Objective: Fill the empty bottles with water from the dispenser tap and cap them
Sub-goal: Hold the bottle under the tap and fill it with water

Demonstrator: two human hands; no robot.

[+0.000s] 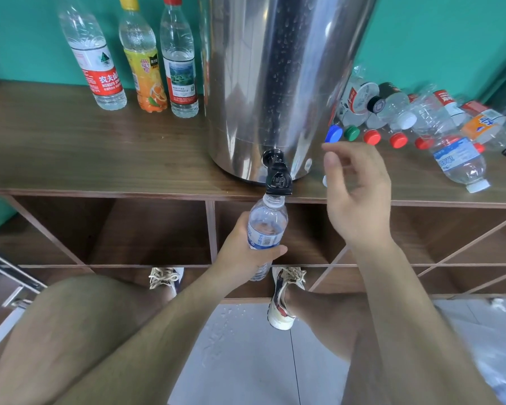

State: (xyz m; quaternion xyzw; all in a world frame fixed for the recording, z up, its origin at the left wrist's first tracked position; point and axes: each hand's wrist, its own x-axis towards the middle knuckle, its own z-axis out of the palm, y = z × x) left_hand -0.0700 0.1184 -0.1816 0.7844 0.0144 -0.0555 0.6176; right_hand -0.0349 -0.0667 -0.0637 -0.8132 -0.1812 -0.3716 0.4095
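Bottle [268, 226] upright, long axis vertical, mouth just under the tap [278, 178] at the counter [100, 159] front edge. Left grip [240, 255] wrapped round its label. Right grip [360, 206] loosely curled, nothing visibly held, raised just right of the tap, likely nearer for working it.

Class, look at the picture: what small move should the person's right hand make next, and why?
Probably reach left to the tap lever and open it: the left hand holds the bottle with its mouth right under the spout, while the right hand hovers beside it.
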